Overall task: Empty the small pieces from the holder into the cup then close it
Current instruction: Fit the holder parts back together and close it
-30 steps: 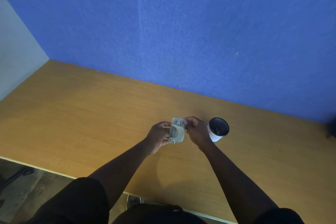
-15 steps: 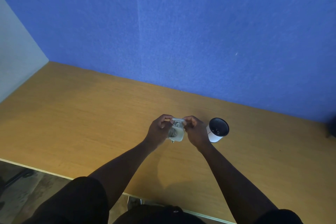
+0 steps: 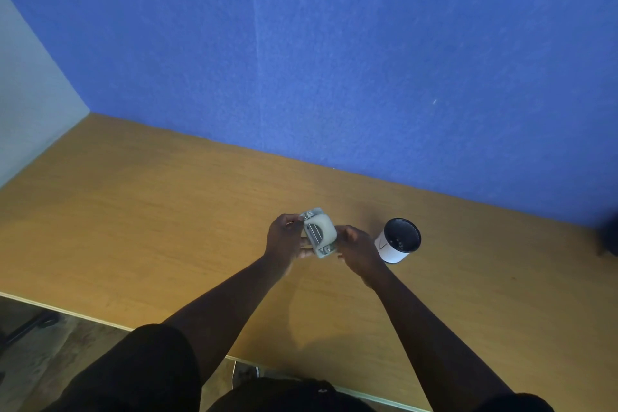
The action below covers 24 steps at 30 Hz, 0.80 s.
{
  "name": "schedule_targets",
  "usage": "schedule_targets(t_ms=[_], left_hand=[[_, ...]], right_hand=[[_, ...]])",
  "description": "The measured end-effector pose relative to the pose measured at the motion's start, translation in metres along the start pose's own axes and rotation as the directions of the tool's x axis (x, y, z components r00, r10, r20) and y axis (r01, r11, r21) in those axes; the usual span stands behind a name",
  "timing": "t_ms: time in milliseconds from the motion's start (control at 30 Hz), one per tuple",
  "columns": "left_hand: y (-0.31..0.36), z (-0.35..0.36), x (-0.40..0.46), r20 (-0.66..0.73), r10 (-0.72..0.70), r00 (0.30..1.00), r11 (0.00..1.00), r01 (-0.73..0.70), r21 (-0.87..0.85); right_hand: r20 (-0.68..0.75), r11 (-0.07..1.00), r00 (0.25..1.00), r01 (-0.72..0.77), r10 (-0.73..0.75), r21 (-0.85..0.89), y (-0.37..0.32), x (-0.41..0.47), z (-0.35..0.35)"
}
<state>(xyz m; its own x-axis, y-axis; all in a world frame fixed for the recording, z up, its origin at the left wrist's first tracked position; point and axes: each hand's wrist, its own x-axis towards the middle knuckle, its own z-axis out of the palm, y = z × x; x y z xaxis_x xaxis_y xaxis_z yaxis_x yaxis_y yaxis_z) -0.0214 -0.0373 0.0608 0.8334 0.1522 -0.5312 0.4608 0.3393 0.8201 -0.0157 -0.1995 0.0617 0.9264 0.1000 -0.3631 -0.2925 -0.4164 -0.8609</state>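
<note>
Holder (image 3: 319,233) first: I see a small pale grey-green device with metal parts on its face, raised a little above the wooden table (image 3: 133,217), near the middle of the table and closer to the far edge than to the near one. It sits tilted, one end pointing toward the blue back wall (image 3: 334,60) and the other toward me. I cannot tell whether its lid is open or closed, and any small pieces in it are too small to make out.

My left hand (image 3: 284,241) grips the holder from its left side, fingers curled around the far end and the edge. My right hand (image 3: 359,247) grasps it from the right side, fingertips on its right edge. Both hands are closed on it; neither one is free.

Just to the right of my right hand stands the cup (image 3: 398,241), a white paper one with a dark inside, upright on the table and apart from the holder. A few small light specks show at its bottom. The cup is nearer the far edge of the table.
</note>
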Motion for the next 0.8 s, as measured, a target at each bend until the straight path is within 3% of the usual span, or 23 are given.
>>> schedule_targets(t_ms=[267, 567, 800], left_hand=[[-0.008, 0.002, 0.009, -0.067, -0.154, 0.986, 0.977, 0.142, -0.16], [-0.009, 0.0, 0.008, -0.013, -0.244, 0.97, 0.954, 0.237, -0.182], [-0.016, 0.008, 0.007, 0.084, -0.184, 0.979, 0.981, 0.178, 0.073]], right_hand=[[0.022, 0.913, 0.973, -0.224, 0.23, 0.34, 0.001, 0.0, 0.003], [-0.021, 0.903, 0.959, -0.26, 0.284, 0.341, 0.007, -0.001, 0.002], [0.029, 0.836, 0.946, -0.298, 0.322, 0.461, 0.013, -0.006, 0.013]])
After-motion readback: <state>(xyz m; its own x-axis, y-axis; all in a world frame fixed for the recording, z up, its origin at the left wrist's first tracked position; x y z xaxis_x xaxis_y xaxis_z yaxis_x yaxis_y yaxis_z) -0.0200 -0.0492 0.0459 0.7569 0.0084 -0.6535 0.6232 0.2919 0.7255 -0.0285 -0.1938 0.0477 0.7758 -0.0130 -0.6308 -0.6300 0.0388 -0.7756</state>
